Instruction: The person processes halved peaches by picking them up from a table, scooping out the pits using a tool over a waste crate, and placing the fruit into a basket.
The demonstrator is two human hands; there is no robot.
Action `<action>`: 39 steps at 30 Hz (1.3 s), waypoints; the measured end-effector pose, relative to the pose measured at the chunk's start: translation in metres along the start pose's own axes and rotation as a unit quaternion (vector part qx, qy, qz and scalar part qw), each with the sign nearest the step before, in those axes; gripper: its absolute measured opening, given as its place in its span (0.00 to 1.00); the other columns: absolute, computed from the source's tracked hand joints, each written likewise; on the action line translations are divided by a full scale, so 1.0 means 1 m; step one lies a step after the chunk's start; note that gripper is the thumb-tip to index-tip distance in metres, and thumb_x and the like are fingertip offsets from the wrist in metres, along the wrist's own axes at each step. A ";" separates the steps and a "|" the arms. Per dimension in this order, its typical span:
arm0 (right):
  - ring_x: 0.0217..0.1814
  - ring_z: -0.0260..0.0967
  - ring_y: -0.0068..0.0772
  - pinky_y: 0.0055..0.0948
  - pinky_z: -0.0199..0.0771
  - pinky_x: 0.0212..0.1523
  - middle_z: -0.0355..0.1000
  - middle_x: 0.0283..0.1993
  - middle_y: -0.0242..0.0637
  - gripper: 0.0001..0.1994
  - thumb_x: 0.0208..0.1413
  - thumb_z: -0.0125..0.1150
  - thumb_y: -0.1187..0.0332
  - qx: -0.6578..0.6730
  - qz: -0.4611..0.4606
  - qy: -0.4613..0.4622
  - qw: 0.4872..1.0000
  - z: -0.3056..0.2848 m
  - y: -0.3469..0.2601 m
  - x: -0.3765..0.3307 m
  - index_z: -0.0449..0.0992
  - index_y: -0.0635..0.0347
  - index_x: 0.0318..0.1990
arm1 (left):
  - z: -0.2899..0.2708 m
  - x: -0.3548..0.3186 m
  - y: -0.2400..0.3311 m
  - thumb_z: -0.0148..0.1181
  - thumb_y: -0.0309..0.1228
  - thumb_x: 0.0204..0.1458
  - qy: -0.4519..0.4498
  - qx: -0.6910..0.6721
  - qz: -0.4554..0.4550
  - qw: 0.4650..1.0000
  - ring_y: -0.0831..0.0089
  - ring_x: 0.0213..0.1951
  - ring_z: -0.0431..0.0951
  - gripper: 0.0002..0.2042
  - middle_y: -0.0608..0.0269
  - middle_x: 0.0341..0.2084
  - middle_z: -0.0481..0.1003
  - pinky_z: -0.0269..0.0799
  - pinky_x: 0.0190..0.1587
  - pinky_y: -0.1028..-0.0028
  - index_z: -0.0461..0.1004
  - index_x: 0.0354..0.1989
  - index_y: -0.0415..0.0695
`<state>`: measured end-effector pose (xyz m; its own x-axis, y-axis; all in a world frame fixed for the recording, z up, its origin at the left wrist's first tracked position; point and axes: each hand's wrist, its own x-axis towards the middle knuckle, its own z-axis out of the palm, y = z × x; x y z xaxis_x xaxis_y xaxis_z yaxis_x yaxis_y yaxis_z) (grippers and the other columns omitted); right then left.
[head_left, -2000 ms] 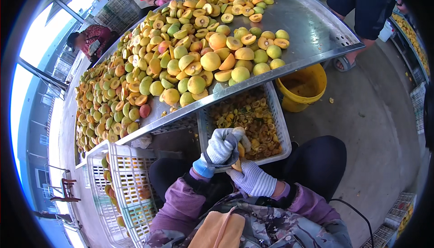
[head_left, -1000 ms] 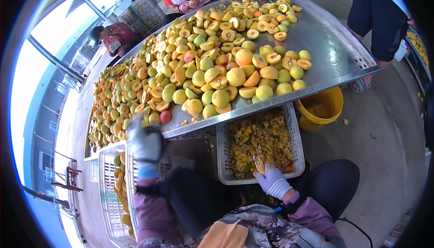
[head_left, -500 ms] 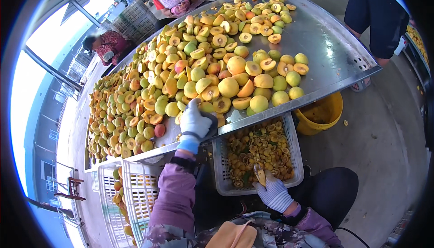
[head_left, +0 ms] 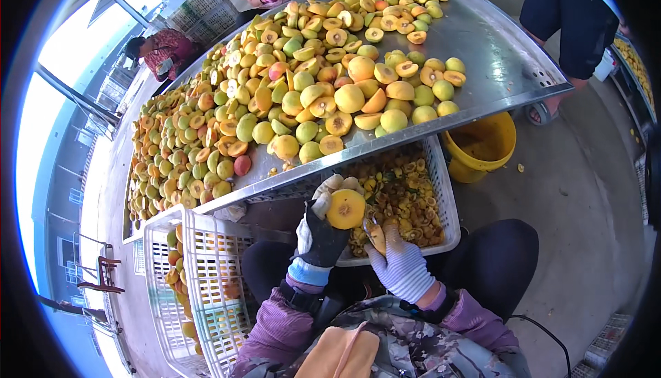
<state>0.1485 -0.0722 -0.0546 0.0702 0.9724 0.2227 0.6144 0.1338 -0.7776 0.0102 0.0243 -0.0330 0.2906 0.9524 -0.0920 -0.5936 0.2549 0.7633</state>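
Note:
My left hand (head_left: 321, 230), in a glove with a dark palm, holds a yellow peach half (head_left: 346, 208) with its cut face up and a brown centre showing. Close on its right, my right hand (head_left: 403, 268), in a striped knit glove, grips a wooden-handled tool (head_left: 376, 236) with a small curved metal tip. The tip is just beside the peach half; I cannot tell whether they touch. Both hands are over the near part of a light plastic crate (head_left: 451, 209) of yellow fruit scraps. Beyond them, many cut peaches (head_left: 296, 99) are heaped on a steel table (head_left: 482, 47).
A white slatted basket (head_left: 219, 288) with peaches stands at my left. Right of the scrap crate is a yellow bucket (head_left: 475, 171), under the table's raised metal edge. Other people sit at the table's far left side; a person in dark shorts (head_left: 575, 20) stands at the right.
My left hand has come back from the heap on the table to above the crate, bringing a peach half. My right hand has shifted slightly left and up with the tool.

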 end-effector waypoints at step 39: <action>0.15 0.60 0.19 0.18 0.60 0.15 0.62 0.18 0.29 0.09 0.61 0.51 0.61 0.627 0.222 -0.400 0.631 -0.033 0.006 0.001 0.67 0.56 0.36 | 0.042 -0.006 -0.020 0.44 0.54 0.59 0.017 -0.135 -0.145 0.980 0.58 0.28 0.74 0.23 0.54 0.25 0.74 0.71 0.32 0.62 0.69 0.29 0.44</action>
<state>0.1785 -0.0771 -0.0393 -0.7104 0.6858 -0.1581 -0.4661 -0.6268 -0.6244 0.0519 0.0060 -0.0209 0.4543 0.8371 -0.3047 -0.6673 0.5464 0.5061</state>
